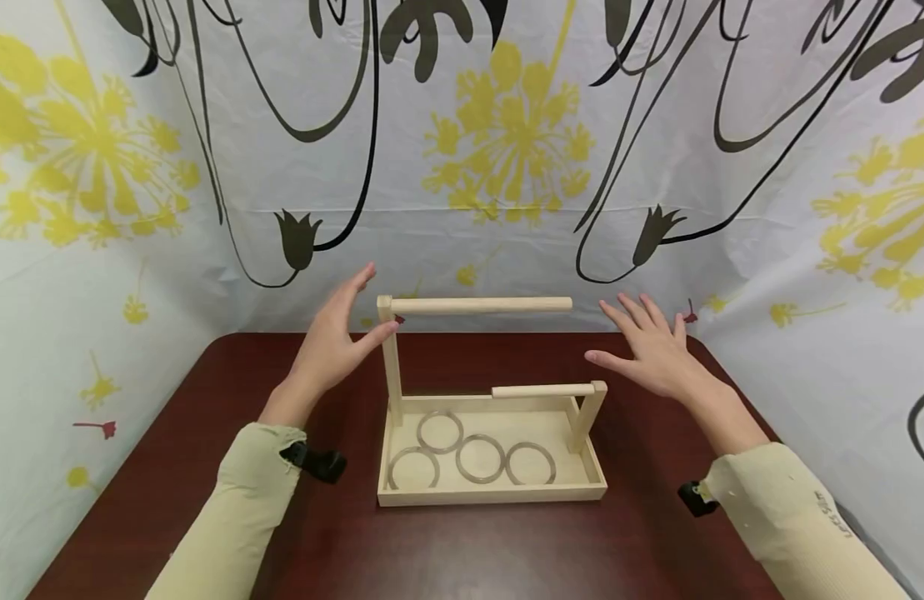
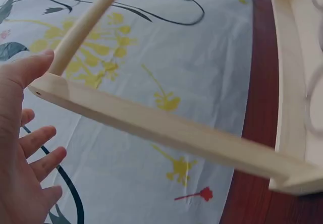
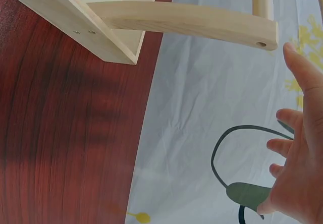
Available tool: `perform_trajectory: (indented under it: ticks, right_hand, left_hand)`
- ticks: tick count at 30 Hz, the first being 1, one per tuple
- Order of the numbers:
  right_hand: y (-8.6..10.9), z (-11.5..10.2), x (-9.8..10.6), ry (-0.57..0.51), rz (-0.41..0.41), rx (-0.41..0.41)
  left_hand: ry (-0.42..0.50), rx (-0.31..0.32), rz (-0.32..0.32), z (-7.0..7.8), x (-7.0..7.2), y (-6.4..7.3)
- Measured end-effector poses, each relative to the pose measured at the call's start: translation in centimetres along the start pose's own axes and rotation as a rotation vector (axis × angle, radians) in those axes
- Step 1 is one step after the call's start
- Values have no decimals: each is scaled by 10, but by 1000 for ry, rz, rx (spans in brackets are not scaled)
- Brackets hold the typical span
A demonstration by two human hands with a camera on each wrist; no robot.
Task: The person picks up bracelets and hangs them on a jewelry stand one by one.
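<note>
A pale wooden tray (image 1: pixel 491 497) stands on the table, with a tall post (image 1: pixel 392 358) at its left end and a shorter post (image 1: pixel 587 417) at its right. The tall post bears a long dowel (image 1: pixel 480 306) pointing right; the short one bears a lower dowel (image 1: pixel 544 391) pointing left. Several translucent rings (image 1: pixel 480 458) lie flat inside the tray. My left hand (image 1: pixel 330 346) is beside the tall post, fingers spread, its thumb right at the post's top in the left wrist view. Fingers apart, my right hand (image 1: pixel 651 350) hovers right of the short post and holds nothing.
The dark red table (image 1: pixel 476 550) extends around the tray. Behind it and along both sides hangs a pale cloth (image 1: pixel 342 183) printed with yellow flowers and dark stems. Black straps with small devices (image 1: pixel 322 463) sit on both wrists.
</note>
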State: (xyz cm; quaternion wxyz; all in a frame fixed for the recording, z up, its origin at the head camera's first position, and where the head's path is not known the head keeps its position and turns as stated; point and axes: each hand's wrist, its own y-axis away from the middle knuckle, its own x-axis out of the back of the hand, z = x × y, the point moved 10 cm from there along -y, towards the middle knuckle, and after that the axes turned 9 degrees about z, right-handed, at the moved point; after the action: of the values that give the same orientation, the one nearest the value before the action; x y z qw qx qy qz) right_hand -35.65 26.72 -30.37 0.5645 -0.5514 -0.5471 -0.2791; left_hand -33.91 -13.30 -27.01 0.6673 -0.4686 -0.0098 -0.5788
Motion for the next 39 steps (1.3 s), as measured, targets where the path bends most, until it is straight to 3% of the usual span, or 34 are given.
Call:
perform_trajectory:
  ticks: [11,14,23,39]
  right_hand:
    - [3,-13,12,-6,68,54]
    - [5,-20,16,-17,89,85]
    - [13,-36,33,-54,148,96]
    - [20,-67,63,-130,327,60]
  left_hand:
    - [404,99,15,0,-4,2]
    - [470,127,19,-2,-7,3]
    - [501,177,26,-7,-14,2]
    - [467,135,57,-9,-14,2]
